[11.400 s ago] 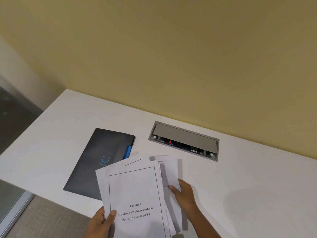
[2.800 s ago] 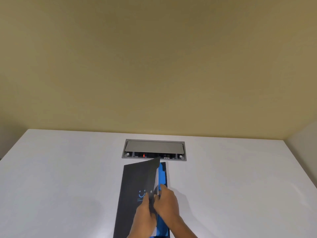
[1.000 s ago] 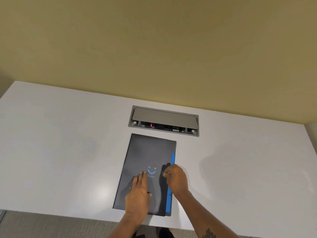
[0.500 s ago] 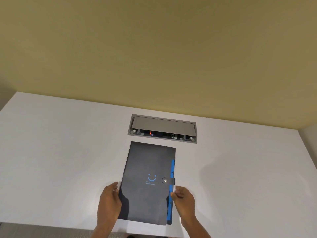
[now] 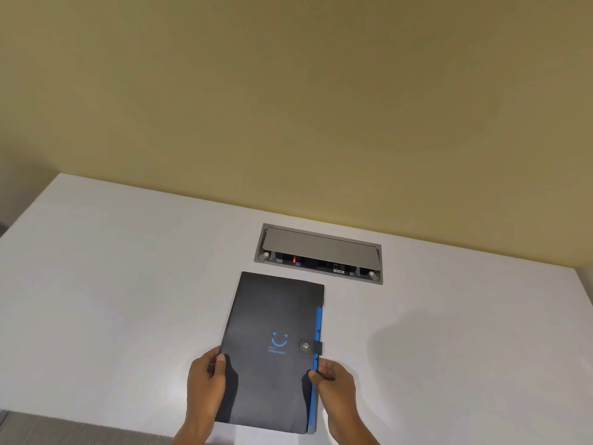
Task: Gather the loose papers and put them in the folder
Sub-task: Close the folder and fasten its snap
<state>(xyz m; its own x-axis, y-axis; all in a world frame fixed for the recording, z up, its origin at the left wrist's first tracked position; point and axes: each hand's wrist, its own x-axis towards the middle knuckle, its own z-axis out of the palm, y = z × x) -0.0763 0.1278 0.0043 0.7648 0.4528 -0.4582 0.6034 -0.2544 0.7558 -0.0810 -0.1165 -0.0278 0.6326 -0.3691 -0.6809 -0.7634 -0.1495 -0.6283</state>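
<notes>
The dark grey folder [image 5: 272,316] with a blue smile logo lies closed and flat on the white desk [image 5: 112,284], its snap strap fastened on the right edge beside blue tabs. My left hand [image 5: 205,387] grips the folder's left edge near the bottom. My right hand [image 5: 337,383] grips its right edge just below the strap. No loose papers show; whatever is inside the folder is hidden.
A grey recessed power and cable box [image 5: 319,253] with an open lid and a small red light sits in the desk just behind the folder. A yellow wall [image 5: 288,107] rises behind the desk. The desk's front edge runs just below my hands.
The folder cover was closed and its strap snapped shut. My hands moved from on top of the cover to its left and right edges. The loose papers from earlier are out of sight.
</notes>
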